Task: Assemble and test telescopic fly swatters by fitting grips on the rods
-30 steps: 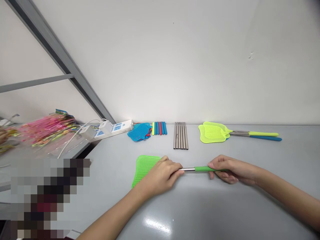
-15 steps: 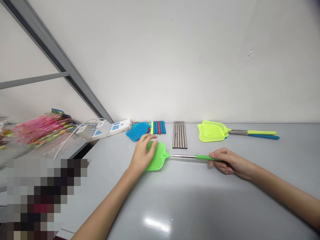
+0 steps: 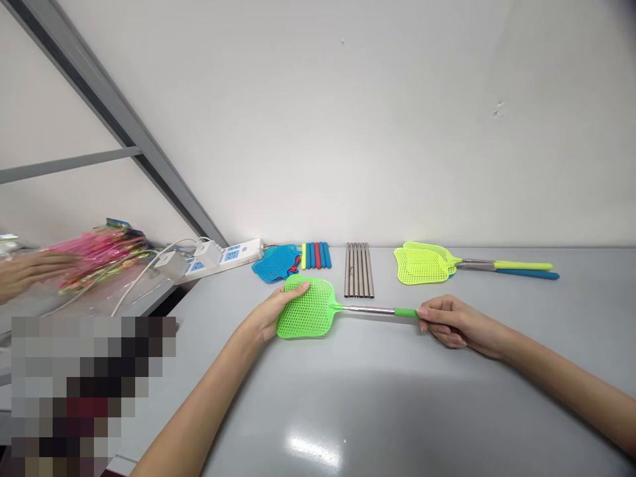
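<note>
Grey tabletop point(image 3: 377, 411) against a white wall, with open room in front of both arms and out to the table's left edge. Green swatter point(image 3: 308, 308) level across the near middle, mesh head to the left, steel shaft point(image 3: 370, 310) running right into a green grip point(image 3: 406, 313). Left hand point(image 3: 271, 313) clamped on the head's left side, fingers point(image 3: 297, 287) curled over the mesh. Right hand point(image 3: 454, 324) pinched closed on the grip's end. Just beyond the head, a blue mesh head point(image 3: 274, 263), coloured grips point(image 3: 316, 255) and steel rods point(image 3: 358, 269) in a row along the wall. Farther right, yellow swatter heads point(image 3: 422, 263) and long handles point(image 3: 521, 269). Far left, a power strip point(image 3: 226, 256) with white cords, then pink packets point(image 3: 97, 255) beside a co-worker's blurred hand point(image 3: 34, 270).
</note>
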A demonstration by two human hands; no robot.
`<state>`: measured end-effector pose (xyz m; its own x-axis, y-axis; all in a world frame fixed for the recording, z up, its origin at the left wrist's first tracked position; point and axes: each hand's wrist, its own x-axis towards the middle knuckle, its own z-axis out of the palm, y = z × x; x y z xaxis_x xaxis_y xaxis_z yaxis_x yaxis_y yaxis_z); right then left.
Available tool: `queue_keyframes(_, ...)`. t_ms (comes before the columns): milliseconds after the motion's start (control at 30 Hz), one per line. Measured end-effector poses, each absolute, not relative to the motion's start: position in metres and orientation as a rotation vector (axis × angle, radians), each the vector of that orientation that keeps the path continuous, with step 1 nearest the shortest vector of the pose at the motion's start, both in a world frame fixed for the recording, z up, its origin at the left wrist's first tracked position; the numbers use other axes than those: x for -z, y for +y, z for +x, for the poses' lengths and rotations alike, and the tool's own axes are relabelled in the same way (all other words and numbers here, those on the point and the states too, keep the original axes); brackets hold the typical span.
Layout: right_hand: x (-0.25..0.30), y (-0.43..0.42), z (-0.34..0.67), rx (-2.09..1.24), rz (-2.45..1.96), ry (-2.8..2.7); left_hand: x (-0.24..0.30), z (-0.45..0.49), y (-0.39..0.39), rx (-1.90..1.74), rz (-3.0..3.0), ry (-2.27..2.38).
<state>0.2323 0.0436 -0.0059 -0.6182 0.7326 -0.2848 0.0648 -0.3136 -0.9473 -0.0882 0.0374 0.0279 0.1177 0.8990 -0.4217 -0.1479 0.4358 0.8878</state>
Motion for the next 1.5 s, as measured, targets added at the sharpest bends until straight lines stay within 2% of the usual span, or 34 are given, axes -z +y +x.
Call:
queue_keyframes(267,-0.003,0.042,0.236,-1.843,-1.109,-1.983,-0.028,-0.087,0.035,-0.799,0.829,1.27)
queue_keyframes(467,-0.008,0.04,0.23,-1.468,-1.266,-2.128,-0.023,-0.082,0.034,-0.821,0.819,1.319)
queue_keyframes(567,-0.008,0.043,0.232,-1.397,-1.284,-2.189,-0.019,-0.077,0.033,-0.881,0.83,1.36)
queue_keyframes(900,0.0,0.05,0.241,-1.472,-1.276,-2.195,-0.018,-0.067,0.03,-0.978,0.869,1.442)
queue_keyframes(1500,-0.004,0.052,0.244,-1.8,-1.185,-1.987,-0.014,-0.061,0.024,-1.03,0.957,1.361)
